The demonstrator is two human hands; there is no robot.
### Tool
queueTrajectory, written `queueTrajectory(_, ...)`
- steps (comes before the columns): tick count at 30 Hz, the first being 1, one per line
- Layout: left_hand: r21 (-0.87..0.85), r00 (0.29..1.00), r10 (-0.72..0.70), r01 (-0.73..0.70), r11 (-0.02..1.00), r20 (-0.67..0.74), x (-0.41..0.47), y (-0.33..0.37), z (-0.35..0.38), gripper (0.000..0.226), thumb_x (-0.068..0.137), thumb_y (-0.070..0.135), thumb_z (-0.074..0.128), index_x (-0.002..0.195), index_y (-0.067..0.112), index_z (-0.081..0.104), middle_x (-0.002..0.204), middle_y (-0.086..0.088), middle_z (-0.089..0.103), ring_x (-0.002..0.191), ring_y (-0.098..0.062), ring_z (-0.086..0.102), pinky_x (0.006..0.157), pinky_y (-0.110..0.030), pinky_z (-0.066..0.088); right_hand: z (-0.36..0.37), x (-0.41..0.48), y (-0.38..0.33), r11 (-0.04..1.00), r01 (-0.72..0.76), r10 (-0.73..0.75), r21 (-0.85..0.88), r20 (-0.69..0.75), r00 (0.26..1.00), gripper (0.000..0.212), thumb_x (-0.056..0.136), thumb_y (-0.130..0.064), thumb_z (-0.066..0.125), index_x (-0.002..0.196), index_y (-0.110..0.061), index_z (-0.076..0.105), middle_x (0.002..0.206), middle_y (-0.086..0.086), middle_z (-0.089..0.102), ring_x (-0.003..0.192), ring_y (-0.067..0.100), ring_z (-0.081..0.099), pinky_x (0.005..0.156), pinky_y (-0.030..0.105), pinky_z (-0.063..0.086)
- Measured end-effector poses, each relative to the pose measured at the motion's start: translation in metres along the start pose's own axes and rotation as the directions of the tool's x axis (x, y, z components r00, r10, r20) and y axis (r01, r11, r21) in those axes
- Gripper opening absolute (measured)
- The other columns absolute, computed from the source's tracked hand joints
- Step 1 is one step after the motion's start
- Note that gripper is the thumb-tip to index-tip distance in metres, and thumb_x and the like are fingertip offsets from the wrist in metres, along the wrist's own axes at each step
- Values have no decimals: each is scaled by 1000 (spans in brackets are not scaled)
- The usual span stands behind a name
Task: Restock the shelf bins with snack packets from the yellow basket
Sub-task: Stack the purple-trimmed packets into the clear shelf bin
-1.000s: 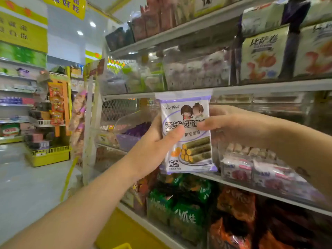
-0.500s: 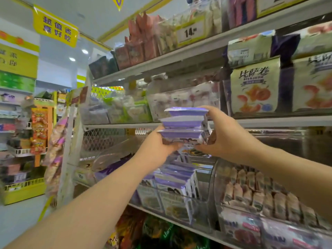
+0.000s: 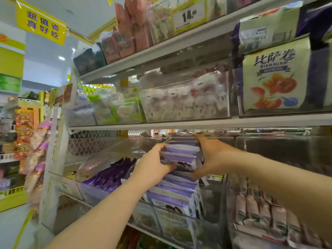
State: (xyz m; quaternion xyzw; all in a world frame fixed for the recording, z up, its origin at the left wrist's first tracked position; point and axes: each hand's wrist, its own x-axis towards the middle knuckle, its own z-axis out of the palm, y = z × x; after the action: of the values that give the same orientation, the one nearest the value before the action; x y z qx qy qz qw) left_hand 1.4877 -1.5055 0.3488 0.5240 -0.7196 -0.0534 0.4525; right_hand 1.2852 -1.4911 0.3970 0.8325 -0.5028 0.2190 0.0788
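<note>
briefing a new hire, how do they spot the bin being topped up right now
Find the white shelf board under the tomato-printed bags. Below it, the middle clear bin holds upright white packets with pale purple tops. Its left neighbour holds dark purple packets; its right, pinkish striped ones.

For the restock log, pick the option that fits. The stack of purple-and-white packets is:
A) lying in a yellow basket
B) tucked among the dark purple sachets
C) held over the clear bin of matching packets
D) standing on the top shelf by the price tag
C: the left hand and right hand hold the stack of purple-and-white packets between them, above the clear bin that holds matching packets.
</note>
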Motion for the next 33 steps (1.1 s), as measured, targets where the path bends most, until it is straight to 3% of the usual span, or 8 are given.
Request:
queueTrajectory(3, 26, 1000, -8, 7, 1000, 30, -1, -3, -1, 65, 81, 42, 70, 137, 39, 38, 106, 19, 59, 105, -13, 59, 91, -38, 50, -6, 17, 5, 997, -72, 66, 18, 248, 966, 92, 51, -64, 82, 127, -23, 50, 122, -4, 60, 105, 17, 61, 91, 37, 54)
queueTrajectory(7, 194, 993, 108, -113, 974, 40, -8, -1, -1, 41, 92, 40, 57, 132, 38, 49, 124, 13, 58, 117, -12, 53, 99, -38, 43, -4, 36, 5, 981, -191, 183, -31, 468, 864, 105, 48, -70, 78, 134, -16, 49, 127, 1, 57, 107, 19, 61, 87, 36, 56)
queueTrajectory(11, 177, 966, 214, -239, 955, 146, -16, -2, -6, 34, 94, 51, 46, 123, 40, 59, 126, 16, 58, 116, -6, 52, 101, -40, 41, -5, 38, 3, 969, -216, 139, 120, 458, 878, 84, 75, -61, 68, 141, -18, 42, 130, -5, 46, 111, 15, 53, 85, 30, 56)
queueTrajectory(14, 202, 934, 279, -325, 924, 225, -26, -8, -6, 45, 93, 58, 38, 128, 37, 56, 128, 18, 58, 120, -3, 49, 104, -40, 38, 2, 35, 0, 994, -44, 82, -99, 428, 900, 48, 94, -53, 47, 133, -26, 50, 125, -4, 56, 101, 14, 56, 90, 30, 51)
queueTrajectory(19, 293, 930, 260, -333, 896, 261, -36, -17, 2, 45, 99, 54, 21, 138, 41, 41, 138, 21, 48, 130, -4, 36, 112, -40, 21, 23, 36, -8, 959, 86, 41, -269, 434, 900, 47, 100, -45, 37, 145, -32, 35, 148, -2, 42, 128, 22, 45, 104, 31, 34)
queueTrajectory(26, 315, 950, 266, -305, 899, 161, -50, -11, -3, 45, 99, 53, 20, 133, 39, 47, 136, 23, 48, 130, 0, 34, 113, -35, 9, 13, 28, -5, 969, 11, 62, -248, 282, 957, 60, 93, -64, 34, 145, -34, 34, 151, -3, 38, 136, 21, 39, 110, 33, 31)
queueTrajectory(30, 272, 958, 288, -279, 921, 7, -73, -10, -15, 39, 100, 48, 26, 126, 38, 53, 128, 23, 53, 121, 2, 42, 113, -35, 18, -5, -4, -23, 962, 32, -39, -271, -19, 999, 50, 91, -63, 39, 133, -37, 48, 134, -5, 55, 120, 20, 53, 95, 37, 46)
queueTrajectory(33, 249, 945, 292, -251, 936, -146, -102, -17, -20, 32, 100, 42, 33, 118, 35, 58, 116, 21, 58, 108, 2, 48, 106, -35, 29, 4, -35, -62, 957, 177, -222, -228, -189, 957, 29, 92, -50, 49, 112, -33, 61, 109, -10, 67, 101, 16, 60, 81, 33, 49)
